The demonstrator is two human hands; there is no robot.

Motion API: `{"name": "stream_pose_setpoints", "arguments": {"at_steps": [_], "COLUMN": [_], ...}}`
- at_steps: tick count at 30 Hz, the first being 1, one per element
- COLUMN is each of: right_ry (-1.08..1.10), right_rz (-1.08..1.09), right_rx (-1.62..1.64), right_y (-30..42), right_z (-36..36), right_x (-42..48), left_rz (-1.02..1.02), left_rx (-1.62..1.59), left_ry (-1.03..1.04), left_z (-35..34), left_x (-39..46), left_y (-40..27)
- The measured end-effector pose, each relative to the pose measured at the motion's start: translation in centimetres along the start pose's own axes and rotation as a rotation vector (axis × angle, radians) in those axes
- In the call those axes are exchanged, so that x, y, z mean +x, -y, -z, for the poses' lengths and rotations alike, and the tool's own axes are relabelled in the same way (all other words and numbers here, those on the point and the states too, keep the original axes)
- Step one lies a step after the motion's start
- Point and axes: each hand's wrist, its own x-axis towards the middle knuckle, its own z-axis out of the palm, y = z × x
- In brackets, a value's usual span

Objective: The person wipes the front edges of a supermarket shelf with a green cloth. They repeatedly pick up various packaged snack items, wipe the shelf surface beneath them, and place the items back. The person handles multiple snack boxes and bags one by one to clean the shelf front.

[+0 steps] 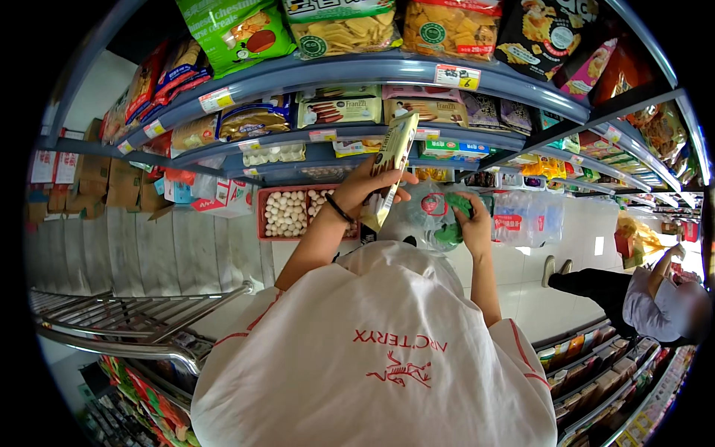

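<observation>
My left hand [371, 187], with a dark band on its wrist, grips a slim cream-and-gold biscuit packet [392, 159] that bears the Franzzi name. The packet is tilted, its upper end in front of the shelf edge. My right hand [476, 223] has its fingers curled beside the green parts of large clear plastic bottles [427, 220]. Whether it grips them or only overlaps them in view cannot be told. Similar Franzzi packets, one pale [341, 112] and one tan [427, 110], lie on the shelf ahead.
Bagged snacks [343, 28] line the upper shelf [346, 70]. On the floor are a red crate of eggs or small round mushrooms [285, 215] and wrapped bottles [528, 220]. Steps [156, 251] and a metal railing [128, 346] are left. A person [642, 296] stands at right.
</observation>
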Motion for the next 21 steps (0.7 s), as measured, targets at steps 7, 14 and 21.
{"name": "stream_pose_setpoints", "arguments": {"at_steps": [7, 14, 21], "right_ry": [-0.112, -0.267, -0.140], "right_rz": [0.085, 0.801, 0.714], "right_rx": [0.291, -0.120, -0.030], "right_y": [10.0, 15.9, 16.9], "right_z": [0.4, 0.5, -0.3], "right_x": [1.8, 3.5, 3.2], "left_rz": [-0.050, -0.239, -0.284], "left_rx": [0.019, 0.355, 0.542], "left_ry": [-0.036, -0.067, -0.135], "left_z": [-4.1, -7.4, -7.7], "left_x": [-0.4, -0.7, -1.2], "left_y": [1.6, 3.0, 3.0]}}
